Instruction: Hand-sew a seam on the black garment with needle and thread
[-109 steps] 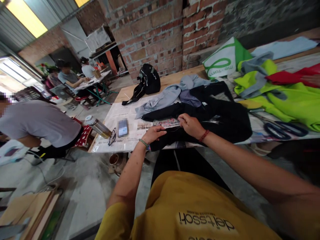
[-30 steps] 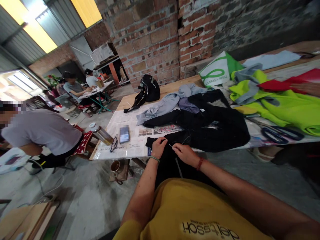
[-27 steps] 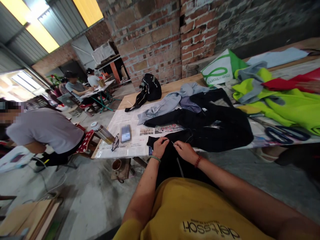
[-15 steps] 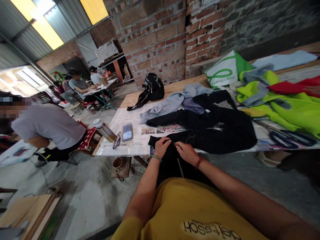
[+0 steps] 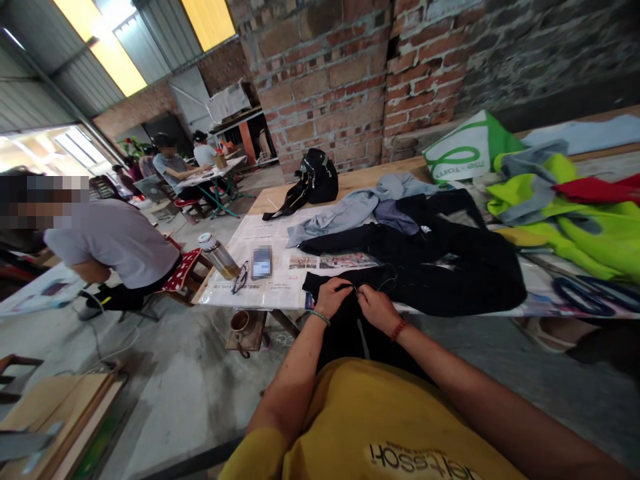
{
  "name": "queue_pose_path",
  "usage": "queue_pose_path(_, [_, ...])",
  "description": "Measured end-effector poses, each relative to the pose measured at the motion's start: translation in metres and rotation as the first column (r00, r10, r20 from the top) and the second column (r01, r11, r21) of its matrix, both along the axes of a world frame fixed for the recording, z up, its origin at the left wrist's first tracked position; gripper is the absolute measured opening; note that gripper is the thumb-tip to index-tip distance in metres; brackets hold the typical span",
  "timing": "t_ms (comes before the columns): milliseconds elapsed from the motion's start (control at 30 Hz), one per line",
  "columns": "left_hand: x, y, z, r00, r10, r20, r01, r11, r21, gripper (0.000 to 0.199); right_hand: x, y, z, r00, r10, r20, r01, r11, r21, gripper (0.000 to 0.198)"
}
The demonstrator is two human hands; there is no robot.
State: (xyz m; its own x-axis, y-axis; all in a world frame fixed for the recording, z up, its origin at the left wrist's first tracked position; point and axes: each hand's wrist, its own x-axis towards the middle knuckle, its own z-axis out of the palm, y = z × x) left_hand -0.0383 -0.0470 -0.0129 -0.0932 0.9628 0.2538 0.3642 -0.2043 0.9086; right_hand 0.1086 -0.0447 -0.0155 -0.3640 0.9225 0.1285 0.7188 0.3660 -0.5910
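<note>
At the table's near edge, my left hand (image 5: pixel 333 298) pinches the edge of a black garment (image 5: pixel 450 280). Close beside it, with fingertips almost meeting the left ones, my right hand (image 5: pixel 379 311) is closed in a pinch. A thin, light sliver, apparently a sewing needle (image 5: pixel 356 289), shows at its fingertips. Pale thread (image 5: pixel 390 275) curls over the black cloth just beyond the right hand. The garment's sleeves spread across the table, partly over a grey garment (image 5: pixel 345 207). My fingers hide the exact spot where needle and cloth meet.
Large scissors (image 5: pixel 583 293) lie on the right by a yellow-green garment (image 5: pixel 585 233). A phone (image 5: pixel 261 263), glasses (image 5: pixel 240 277) and a bottle (image 5: pixel 219 255) are on the left of the table. Behind are a black bag (image 5: pixel 320 175) and a green-white bag (image 5: pixel 465 150). A person (image 5: pixel 115 240) sits at left.
The view has swung slightly, so the scene sits further right. My fingertips have come closer together, and black cloth now shows between the left fingers.
</note>
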Motion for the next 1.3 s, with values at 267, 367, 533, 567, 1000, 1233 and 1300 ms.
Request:
queue_pose_path(267, [-0.001,0.002,-0.010,0.991,-0.135,-0.021,0.136,0.987,0.083,0.010,-0.004,0.000,-0.003,0.999,-0.047,0.020,0.047,0.999,0.000,0.021])
queue_pose_path(367, [-0.002,0.001,-0.011,0.988,-0.154,-0.027,0.156,0.983,0.101,0.011,-0.005,0.001,-0.003,0.999,-0.049,-0.003,0.049,0.999,-0.004,0.021])
queue_pose_path(533, [-0.005,0.003,-0.012,0.997,-0.073,-0.026,0.075,0.993,0.088,0.011,-0.002,0.000,0.000,0.996,-0.022,-0.089,0.019,0.999,-0.040,0.021])
queue_pose_path(567, [-0.005,0.003,-0.012,0.998,-0.052,-0.018,0.053,0.995,0.080,0.012,-0.001,0.000,0.001,0.994,-0.018,-0.110,0.012,0.998,-0.054,0.019])
queue_pose_path(1000, [-0.008,-0.001,-0.009,0.988,-0.155,-0.013,0.155,0.987,0.037,0.012,0.005,0.002,0.005,0.985,-0.011,-0.175,-0.001,0.998,-0.069,0.026])
queue_pose_path(1233, [-0.010,0.001,-0.012,0.998,-0.045,0.054,0.043,0.998,0.042,0.013,0.028,0.009,0.047,0.982,-0.035,-0.188,0.105,0.919,0.379,0.027])
queue_pose_path(1300, [-0.010,0.001,-0.012,0.997,-0.056,0.061,0.053,0.997,0.052,0.012,0.026,0.020,0.056,0.981,-0.072,-0.183,0.145,0.894,0.424,0.027])
